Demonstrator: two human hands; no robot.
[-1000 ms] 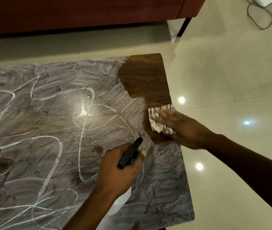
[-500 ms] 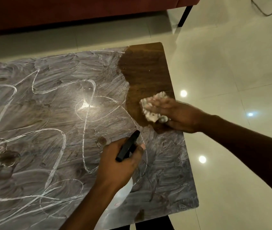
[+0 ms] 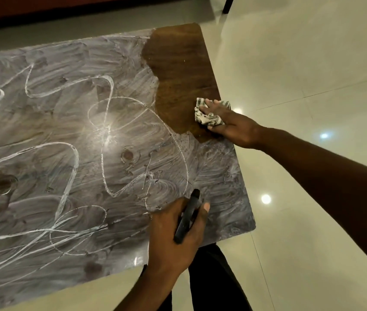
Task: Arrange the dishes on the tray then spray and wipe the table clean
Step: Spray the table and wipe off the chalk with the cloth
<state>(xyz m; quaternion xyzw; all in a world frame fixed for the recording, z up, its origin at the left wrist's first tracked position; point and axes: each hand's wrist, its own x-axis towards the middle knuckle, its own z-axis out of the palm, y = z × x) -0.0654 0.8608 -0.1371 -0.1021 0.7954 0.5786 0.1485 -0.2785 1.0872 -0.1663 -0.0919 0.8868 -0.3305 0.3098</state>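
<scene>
The bench [image 3: 43, 135] is coated with smeared white cleaner over most of its top; only a patch at its far right corner is wiped to bare wood. A checked cloth [image 3: 210, 118] is pressed to the bench at the near border of that patch, beside the bench's right edge, gathered between the thumb and the nearly straight fingers of the right hand [image 3: 232, 126]. The left hand [image 3: 173, 234] is curled round the black head of a spray bottle [image 3: 188, 215] above the bench's near right corner. No dishes or tray are in view. Streaking is likely if the small cloth becomes saturated. Residue may be pushed over the bench's edge onto the tiled floor [image 3: 301, 63], where a slip hazard would be created. Accidental trigger pressure would re-wet the cleared wood.
</scene>
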